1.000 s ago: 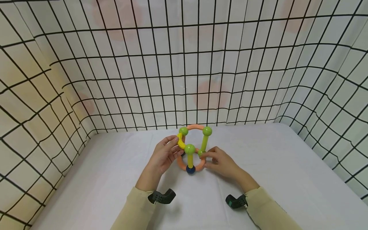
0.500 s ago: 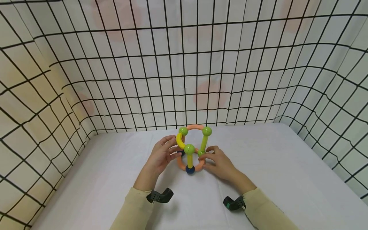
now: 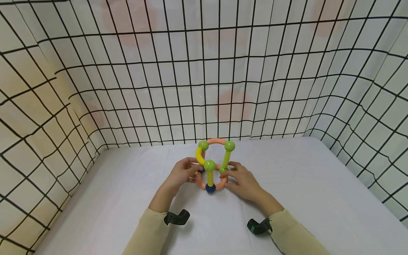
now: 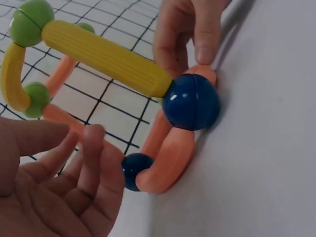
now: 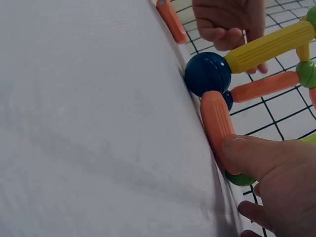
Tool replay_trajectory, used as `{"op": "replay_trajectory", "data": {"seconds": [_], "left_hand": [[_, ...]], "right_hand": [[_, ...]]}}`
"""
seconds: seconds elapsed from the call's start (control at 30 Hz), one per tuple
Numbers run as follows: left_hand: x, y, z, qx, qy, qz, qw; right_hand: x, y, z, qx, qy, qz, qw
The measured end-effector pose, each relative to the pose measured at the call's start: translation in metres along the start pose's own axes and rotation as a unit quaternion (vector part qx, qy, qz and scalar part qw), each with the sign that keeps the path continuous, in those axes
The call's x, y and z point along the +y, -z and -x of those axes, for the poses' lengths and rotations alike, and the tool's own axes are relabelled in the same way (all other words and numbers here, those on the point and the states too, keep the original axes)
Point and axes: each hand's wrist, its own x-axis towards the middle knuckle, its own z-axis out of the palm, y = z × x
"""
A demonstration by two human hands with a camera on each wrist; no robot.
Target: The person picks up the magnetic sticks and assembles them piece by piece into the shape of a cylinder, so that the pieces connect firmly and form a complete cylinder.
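A framework of ball-and-stick toy pieces stands in the middle of the table in the head view: green balls (image 3: 209, 165), dark blue balls (image 3: 210, 188), yellow sticks and orange curved sticks. My right hand (image 3: 243, 181) pinches an orange curved stick (image 5: 217, 126) at the base, thumb on top, near a low green ball (image 5: 240, 178). On the other side, my left hand (image 3: 181, 175) is close to an orange stick (image 4: 60, 118) and the rear blue ball (image 4: 132, 169). Its fingers are loosely bent, with a gap between thumb and fingertip. A curved yellow stick (image 3: 199, 156) sits above it.
White cloth covers the table (image 3: 287, 184). A black wire grid (image 3: 220, 71) surrounds the back and both sides, with pale fabric behind it. Another orange stick (image 5: 171, 22) shows at the top of the right wrist view. Black cameras (image 3: 177, 217) sit on both wrists.
My left hand has come off the curved yellow stick and moved down toward the base. My right hand stays at the base. The framework has barely shifted.
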Motion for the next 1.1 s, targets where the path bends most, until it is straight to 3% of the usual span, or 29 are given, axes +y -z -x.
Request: {"op": "replay_trajectory", "data": {"seconds": [0.1,0.27,0.47,0.67,1.1], "left_hand": [[-0.004,-0.001,-0.002,-0.043,-0.004,-0.033,0.9985],[-0.008,-0.005,-0.001,-0.103,-0.005,-0.042,0.9938],[-0.010,-0.009,0.001,-0.143,-0.026,-0.066,0.9872],[-0.014,-0.014,0.002,-0.152,-0.045,-0.085,0.9837],[-0.014,-0.024,0.004,-0.124,-0.055,-0.134,0.9816]], "right_hand": [[-0.002,-0.001,0.000,0.002,-0.006,0.004,1.0000],[-0.004,-0.001,0.000,0.010,-0.012,0.002,0.9999],[-0.003,-0.003,0.000,0.017,-0.016,0.003,0.9997],[-0.002,-0.004,0.000,0.019,-0.018,-0.001,0.9997],[-0.003,-0.003,0.001,0.017,-0.018,-0.007,0.9997]]}}
